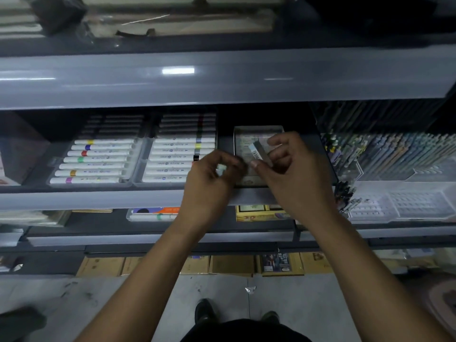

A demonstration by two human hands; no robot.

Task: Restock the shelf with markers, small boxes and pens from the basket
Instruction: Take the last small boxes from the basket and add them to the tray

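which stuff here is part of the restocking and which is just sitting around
In the job:
- small box pinched in right hand
- small pale item in left hand
- clear tray under the hands
- marker trays
- pen racks

Just lying about:
- flat packs on the shelf below
- brown boxes at floor level

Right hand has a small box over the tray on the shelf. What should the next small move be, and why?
Probably lower the small box into the tray and let go. The right hand pinches it tilted just above the tray, which already holds similar packs, and the left hand grips another small item, likely next.
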